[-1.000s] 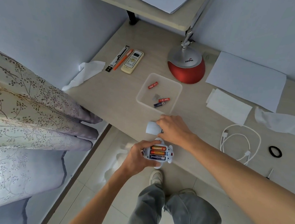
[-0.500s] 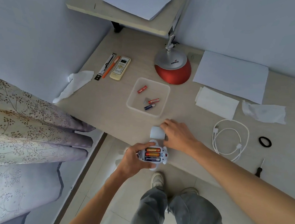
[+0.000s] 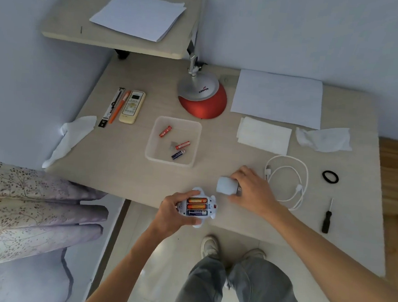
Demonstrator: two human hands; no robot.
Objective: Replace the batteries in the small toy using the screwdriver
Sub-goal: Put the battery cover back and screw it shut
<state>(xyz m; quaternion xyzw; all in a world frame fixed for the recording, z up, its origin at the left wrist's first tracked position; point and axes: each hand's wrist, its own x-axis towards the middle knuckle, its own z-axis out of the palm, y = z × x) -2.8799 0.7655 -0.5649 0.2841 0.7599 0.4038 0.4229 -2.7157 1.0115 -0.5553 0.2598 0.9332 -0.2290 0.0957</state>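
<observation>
My left hand [image 3: 173,210] grips the small white toy [image 3: 209,207] at the desk's front edge, belly up. Its open compartment shows three batteries [image 3: 196,206]. Just right of it, my right hand [image 3: 253,191] pinches the white battery cover [image 3: 226,185] on the desk surface. The black-handled screwdriver [image 3: 326,219] lies on the desk far to the right, untouched. A clear plastic tray [image 3: 154,147] behind the toy holds three loose batteries [image 3: 181,145].
A red-based desk lamp [image 3: 203,101] stands at the back. A coiled white cable [image 3: 288,179] and a black ring [image 3: 330,177] lie right of my hand. Remote and pens [image 3: 126,105] sit at left; papers and tissues [image 3: 277,97] at back right. Bed at left.
The view has shifted, so everything sits further right and lower. My right hand now holds the cover a little further from the toy. The left hand still holds the toy.
</observation>
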